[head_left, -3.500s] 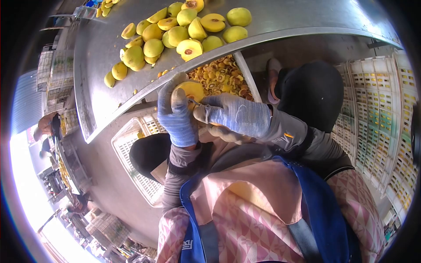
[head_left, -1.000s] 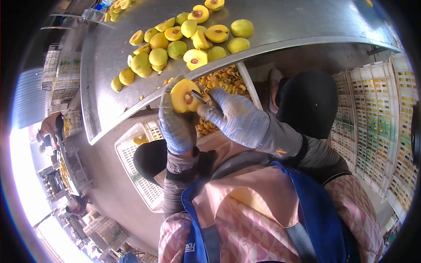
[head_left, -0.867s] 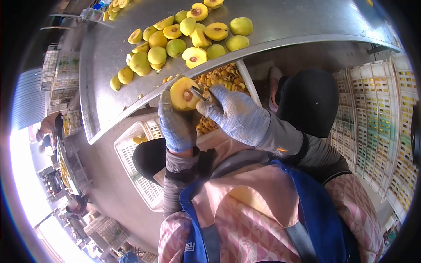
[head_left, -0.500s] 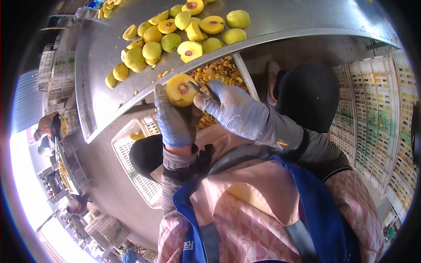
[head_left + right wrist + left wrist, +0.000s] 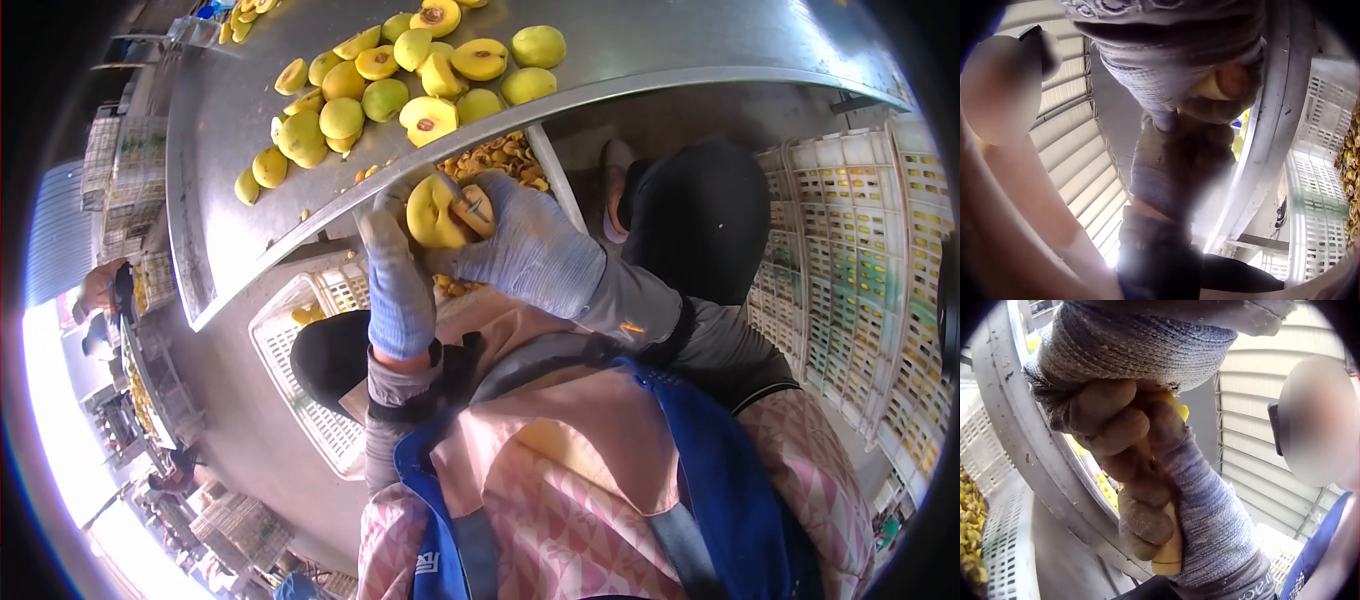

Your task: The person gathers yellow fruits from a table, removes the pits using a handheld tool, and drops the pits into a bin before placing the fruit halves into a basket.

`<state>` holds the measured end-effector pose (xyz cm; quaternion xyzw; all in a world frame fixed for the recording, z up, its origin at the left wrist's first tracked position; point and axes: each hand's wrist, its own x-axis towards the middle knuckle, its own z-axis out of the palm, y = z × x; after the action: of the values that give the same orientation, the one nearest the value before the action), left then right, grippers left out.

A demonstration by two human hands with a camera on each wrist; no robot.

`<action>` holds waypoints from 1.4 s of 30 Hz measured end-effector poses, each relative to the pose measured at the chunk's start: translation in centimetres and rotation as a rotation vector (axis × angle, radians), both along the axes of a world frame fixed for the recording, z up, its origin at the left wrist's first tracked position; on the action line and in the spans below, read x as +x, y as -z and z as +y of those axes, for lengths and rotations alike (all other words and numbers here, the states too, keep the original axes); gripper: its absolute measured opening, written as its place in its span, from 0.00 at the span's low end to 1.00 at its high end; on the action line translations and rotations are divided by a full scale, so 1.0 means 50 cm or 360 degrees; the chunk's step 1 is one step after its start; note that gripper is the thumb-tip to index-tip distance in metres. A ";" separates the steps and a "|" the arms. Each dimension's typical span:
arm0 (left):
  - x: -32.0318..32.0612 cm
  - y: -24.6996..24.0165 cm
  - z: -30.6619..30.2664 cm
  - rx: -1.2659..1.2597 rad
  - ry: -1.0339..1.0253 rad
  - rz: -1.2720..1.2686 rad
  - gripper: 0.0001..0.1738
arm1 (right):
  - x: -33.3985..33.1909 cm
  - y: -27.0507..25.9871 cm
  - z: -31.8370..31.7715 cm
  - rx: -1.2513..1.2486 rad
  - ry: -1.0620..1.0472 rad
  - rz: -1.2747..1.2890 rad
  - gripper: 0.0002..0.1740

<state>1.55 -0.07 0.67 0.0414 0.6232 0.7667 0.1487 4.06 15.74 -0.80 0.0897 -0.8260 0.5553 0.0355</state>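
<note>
In the head view, my gloved left hand (image 5: 397, 285) holds a yellow peach half (image 5: 428, 215) just off the table's edge. My gloved right hand (image 5: 535, 240) comes from the other side and grips a pitting knife, whose tan handle (image 5: 1167, 561) sticks out below the curled fingers in the left wrist view. Its thin metal blade is at the cut face, where a piece of flesh (image 5: 474, 211) stands out from the half. The right wrist view shows the handle's butt end (image 5: 1233, 81) beside the glove. My left fingers are mostly hidden behind the fruit.
Peaches (image 5: 345, 100), several halved, lie piled on the metal table (image 5: 650, 40). Below its edge sits a bin of pit scraps (image 5: 490, 160). White crates (image 5: 850, 280) stand at the right, another crate (image 5: 325, 400) by the left knee. A person (image 5: 98, 290) works far left.
The peach half, earlier face-up with its pit showing, is now turned toward my right hand. The right hand has closed in on it, and a piece now stands out from the cut face.
</note>
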 end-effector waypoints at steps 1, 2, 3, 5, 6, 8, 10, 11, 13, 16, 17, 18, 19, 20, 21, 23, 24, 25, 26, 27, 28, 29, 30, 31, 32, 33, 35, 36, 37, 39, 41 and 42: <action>0.009 -0.003 0.019 -0.0014 -0.0109 0.0047 0.49 | -0.003 -0.001 -0.002 -0.0194 0.0003 -0.0070 0.38; 0.011 0.006 0.027 -0.0007 -0.0110 0.0056 0.49 | -0.006 -0.002 -0.007 -0.0393 0.0000 -0.0140 0.39; 0.015 0.023 0.029 -0.0020 -0.0209 0.0123 0.48 | -0.002 0.004 -0.017 -0.0322 0.0016 -0.0097 0.37; 0.015 0.026 0.021 0.0314 -0.0344 -0.0002 0.43 | 0.011 -0.002 -0.024 -0.0364 -0.0026 -0.0089 0.34; 0.010 0.025 0.013 0.0305 -0.0360 0.0001 0.43 | 0.016 -0.005 -0.023 -0.0402 -0.0058 -0.0089 0.32; -0.004 0.021 -0.008 0.0473 -0.0464 -0.0272 0.38 | 0.018 -0.008 -0.012 -0.0323 -0.0127 -0.0254 0.25; -0.007 0.029 -0.024 0.0544 -0.0356 -0.0228 0.35 | 0.019 -0.004 -0.010 0.0111 -0.0031 0.0168 0.22; -0.006 0.032 -0.019 0.0563 -0.0469 -0.0283 0.35 | 0.020 -0.005 -0.012 0.0110 -0.0028 0.0165 0.22; -0.002 0.033 -0.005 0.0581 -0.0576 -0.0344 0.36 | 0.020 -0.009 -0.019 0.0262 0.0027 0.0306 0.20; 0.007 0.024 0.012 0.0399 -0.0684 -0.0231 0.35 | 0.020 0.017 -0.028 0.0201 0.0106 0.0449 0.19; 0.008 0.028 0.008 0.0297 -0.0631 -0.0142 0.35 | 0.022 0.016 -0.027 0.0204 0.0105 0.0447 0.19; 0.009 0.031 0.006 0.0194 -0.0577 -0.0053 0.34 | 0.025 0.012 -0.026 0.0272 0.0103 0.0407 0.18; 0.011 0.032 0.007 0.0196 -0.0577 -0.0054 0.34 | 0.027 0.009 -0.026 0.0340 0.0102 0.0367 0.18; 0.012 0.032 0.008 0.0107 -0.0574 0.0020 0.33 | 0.029 0.012 -0.028 0.0341 0.0102 0.0368 0.18; 0.014 0.033 0.010 0.0018 -0.0571 0.0092 0.33 | 0.032 0.018 -0.032 0.0314 0.0113 0.0370 0.19; 0.015 0.033 0.017 -0.0070 -0.0604 0.0126 0.33 | 0.033 0.022 -0.032 0.0293 0.0119 0.0369 0.20; 0.015 0.032 0.019 -0.0163 -0.0637 0.0163 0.33 | 0.033 0.022 -0.032 0.0266 0.0119 0.0379 0.20; 0.016 0.031 0.018 -0.0163 -0.0638 0.0162 0.33 | 0.033 0.021 -0.032 0.0239 0.0120 0.0389 0.20; 0.016 0.030 0.018 -0.0207 -0.0616 0.0185 0.33 | 0.033 0.016 -0.030 0.0239 0.0119 0.0388 0.20; 0.016 0.029 0.017 -0.0250 -0.0592 0.0207 0.34 | 0.034 0.007 -0.026 0.0244 0.0082 0.0341 0.19; 0.017 0.028 0.018 -0.0249 -0.0592 0.0202 0.34 | 0.036 0.001 -0.023 0.0249 0.0044 0.0292 0.18; 0.017 0.025 0.017 -0.0199 -0.0570 0.0161 0.33 | 0.036 0.000 -0.021 0.0250 0.0042 0.0289 0.18; 0.015 0.022 0.016 -0.0149 -0.0547 0.0123 0.32 | 0.036 -0.001 -0.021 0.0280 0.0006 0.0254 0.18; 0.015 0.018 0.013 -0.0149 -0.0548 0.0121 0.32 | 0.036 -0.002 -0.020 0.0309 -0.0031 0.0219 0.18; 0.015 0.013 0.008 -0.0128 -0.0478 0.0066 0.32 | 0.035 -0.003 -0.018 0.0309 -0.0032 0.0217 0.18; 0.015 0.010 0.003 -0.0107 -0.0408 0.0009 0.31 | 0.035 -0.003 -0.015 0.0333 -0.0073 0.0204 0.19; 0.009 0.014 -0.010 -0.0153 -0.0349 0.0028 0.31 | 0.035 -0.005 -0.012 0.0357 -0.0113 0.0192 0.19; 0.007 0.015 -0.012 -0.0199 -0.0291 0.0048 0.30 | 0.037 -0.007 -0.010 0.0354 -0.0114 0.0197 0.19; 0.006 0.013 -0.010 -0.0200 -0.0293 0.0046 0.30 | 0.038 -0.008 -0.010 0.0350 -0.0115 0.0200 0.19; 0.002 0.005 0.000 -0.0394 -0.0386 0.0059 0.35 | 0.037 -0.009 -0.009 0.0333 -0.0138 0.0159 0.19; 0.001 0.003 -0.002 -0.0329 -0.0384 -0.0079 0.35 | 0.040 -0.004 -0.014 0.0314 -0.0165 0.0117 0.19; -0.001 0.001 -0.003 -0.0261 -0.0377 -0.0211 0.35 | 0.042 0.008 -0.022 0.0194 -0.0110 0.0076 0.18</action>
<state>1.51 -0.21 0.61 -0.0953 0.6730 0.7265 0.1011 6.17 14.65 -1.23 0.1334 -0.8536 0.5026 0.0305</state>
